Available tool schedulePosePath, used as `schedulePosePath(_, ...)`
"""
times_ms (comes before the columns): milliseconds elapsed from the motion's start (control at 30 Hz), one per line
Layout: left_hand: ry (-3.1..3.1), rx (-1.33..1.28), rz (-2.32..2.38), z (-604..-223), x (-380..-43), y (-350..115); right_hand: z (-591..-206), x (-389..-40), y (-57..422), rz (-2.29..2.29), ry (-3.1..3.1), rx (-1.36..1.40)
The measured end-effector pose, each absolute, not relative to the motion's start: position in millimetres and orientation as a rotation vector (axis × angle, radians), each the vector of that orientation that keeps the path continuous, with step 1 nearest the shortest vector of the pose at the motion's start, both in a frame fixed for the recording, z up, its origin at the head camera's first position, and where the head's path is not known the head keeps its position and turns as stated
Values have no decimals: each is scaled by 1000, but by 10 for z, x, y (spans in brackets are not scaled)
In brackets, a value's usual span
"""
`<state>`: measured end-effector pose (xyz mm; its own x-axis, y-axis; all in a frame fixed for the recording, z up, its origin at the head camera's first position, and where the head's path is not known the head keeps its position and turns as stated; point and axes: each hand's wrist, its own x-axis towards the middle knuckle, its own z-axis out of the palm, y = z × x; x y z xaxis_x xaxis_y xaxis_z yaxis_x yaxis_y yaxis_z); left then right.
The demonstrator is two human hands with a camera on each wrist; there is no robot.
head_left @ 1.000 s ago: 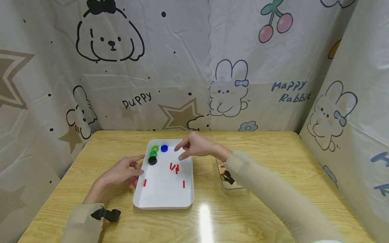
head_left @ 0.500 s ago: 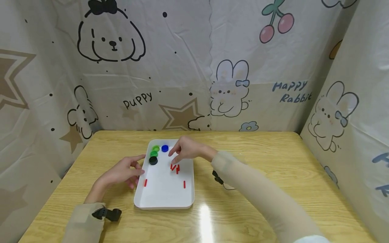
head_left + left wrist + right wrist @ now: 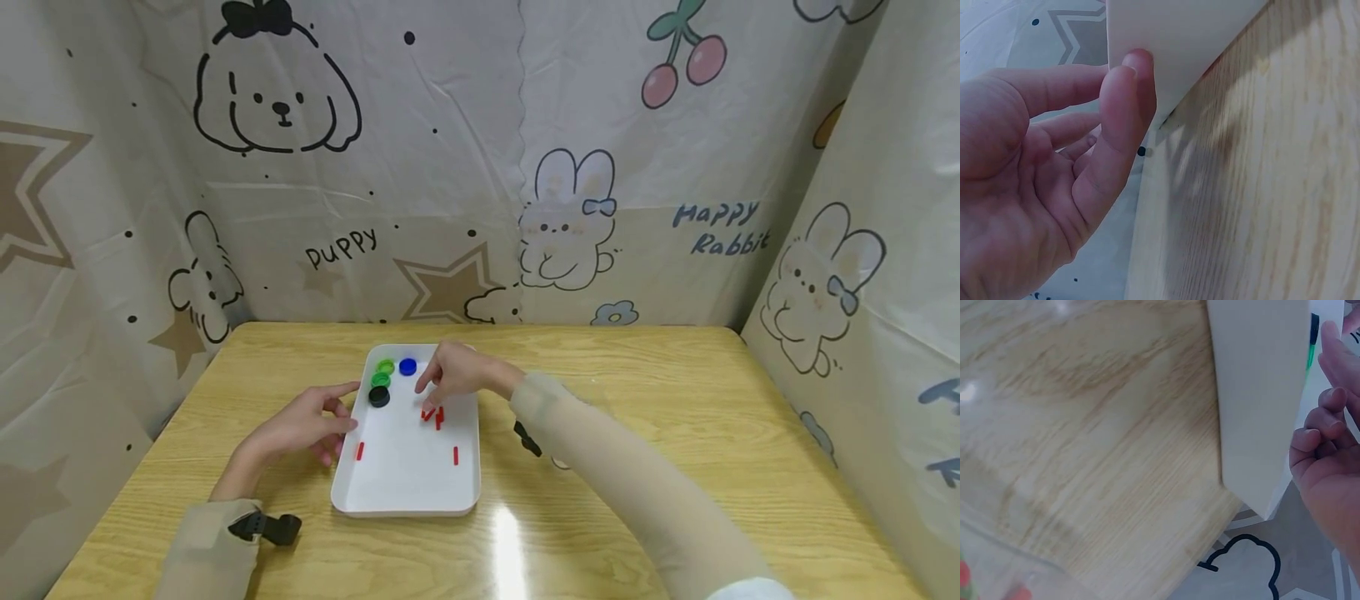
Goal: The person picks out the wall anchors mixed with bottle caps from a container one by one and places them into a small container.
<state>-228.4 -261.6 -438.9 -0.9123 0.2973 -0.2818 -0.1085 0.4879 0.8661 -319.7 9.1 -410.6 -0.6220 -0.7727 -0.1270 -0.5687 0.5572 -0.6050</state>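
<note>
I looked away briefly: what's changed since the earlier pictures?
The right hand has moved left and nearer the person, reaching down to the clustered red pieces; whether it grips one is unclear. The left hand stays at the white tray; the round pieces haven't moved.

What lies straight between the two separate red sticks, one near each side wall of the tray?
Only bare floor of the white tray; the head view shows it between the left red stick and the right red stick.

The white tray (image 3: 405,487) is free at its near end — beyond, red sticks (image 3: 438,422) and the right hand (image 3: 460,369) obstruct.
</note>
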Motion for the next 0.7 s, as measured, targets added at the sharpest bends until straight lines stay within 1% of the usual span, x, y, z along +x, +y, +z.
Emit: schedulePosePath(700,2336,140,1405,-4378,-2284,-2611,-4374,-3293,67,-634,2323,-1150)
